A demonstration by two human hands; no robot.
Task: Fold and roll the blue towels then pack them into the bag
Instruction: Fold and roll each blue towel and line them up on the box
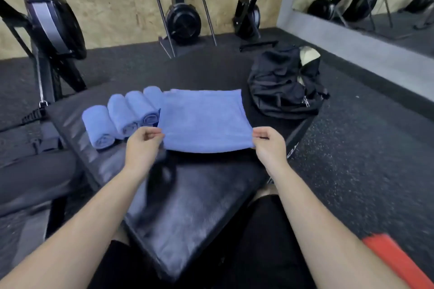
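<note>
A flat blue towel (203, 119) was pinched at its near corners by the left hand (143, 145) and the right hand (270, 145) above a black mat (187, 206); four rolled towels (122, 116) were lined up just left, a black bag (284, 84) beyond

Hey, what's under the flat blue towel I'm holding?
Under the flat towel, the black pad shows below the lifted near edge, pinched by the left hand and right hand. Its left edge seems to overlap the farthest rolled towel. Anything else beneath is covered.
</note>
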